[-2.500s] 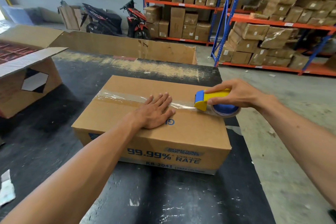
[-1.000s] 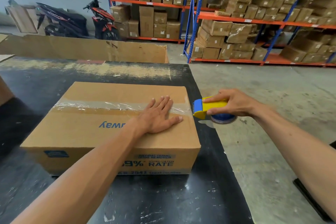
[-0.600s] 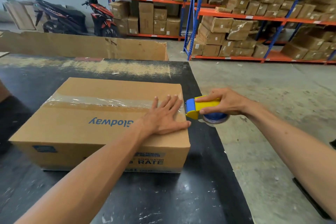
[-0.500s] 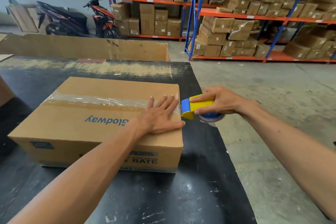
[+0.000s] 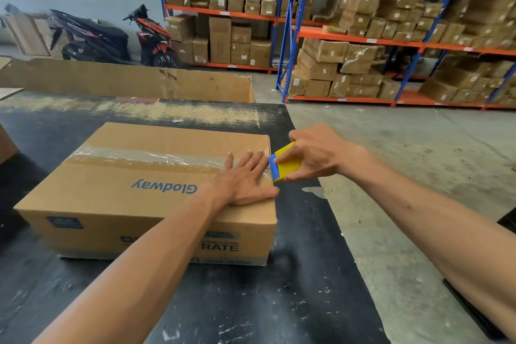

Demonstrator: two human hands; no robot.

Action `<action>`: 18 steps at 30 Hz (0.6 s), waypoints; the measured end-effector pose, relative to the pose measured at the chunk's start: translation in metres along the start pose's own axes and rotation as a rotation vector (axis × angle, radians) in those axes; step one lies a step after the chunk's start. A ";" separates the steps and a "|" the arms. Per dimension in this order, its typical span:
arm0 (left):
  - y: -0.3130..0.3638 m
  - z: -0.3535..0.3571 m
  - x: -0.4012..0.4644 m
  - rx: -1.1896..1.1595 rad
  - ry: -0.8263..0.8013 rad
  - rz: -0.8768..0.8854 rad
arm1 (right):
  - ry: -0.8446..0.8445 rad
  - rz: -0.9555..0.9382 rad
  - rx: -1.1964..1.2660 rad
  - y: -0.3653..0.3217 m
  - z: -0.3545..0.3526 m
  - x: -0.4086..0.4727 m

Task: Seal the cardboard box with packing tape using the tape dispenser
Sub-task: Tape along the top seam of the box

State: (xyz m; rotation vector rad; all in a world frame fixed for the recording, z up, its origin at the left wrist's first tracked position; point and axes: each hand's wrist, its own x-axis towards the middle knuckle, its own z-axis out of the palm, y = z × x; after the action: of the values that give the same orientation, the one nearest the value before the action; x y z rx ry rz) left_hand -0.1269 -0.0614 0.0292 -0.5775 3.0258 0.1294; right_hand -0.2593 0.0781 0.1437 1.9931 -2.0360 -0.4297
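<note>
The cardboard box [image 5: 145, 190] sits on the black surface [image 5: 279, 301], near its right edge, with a strip of clear packing tape [image 5: 145, 158] laid along the top seam. The left hand [image 5: 245, 179] lies flat and open on the tape's right end, likely pinning it so it won't lift. The right hand [image 5: 315, 155] has its grip closed around the yellow-and-blue tape dispenser [image 5: 284, 166], tipped over the box's right edge, probably to carry the tape down the side.

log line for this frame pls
left hand: flat on cardboard box | right hand: tape dispenser at right edge | tape: across top
</note>
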 end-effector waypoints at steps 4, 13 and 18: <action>0.001 -0.001 -0.002 -0.006 -0.010 -0.015 | -0.116 0.059 -0.107 -0.002 0.019 -0.026; 0.028 -0.012 0.004 0.125 -0.015 -0.040 | -0.032 0.377 0.107 0.019 0.024 -0.055; 0.052 -0.014 0.012 0.087 -0.089 -0.193 | 0.037 0.434 0.159 0.012 0.029 -0.056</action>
State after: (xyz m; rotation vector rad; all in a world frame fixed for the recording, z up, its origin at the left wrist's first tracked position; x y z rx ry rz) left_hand -0.1582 -0.0186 0.0459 -0.8278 2.8545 0.0131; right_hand -0.2806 0.1354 0.1225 1.5502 -2.4550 -0.1410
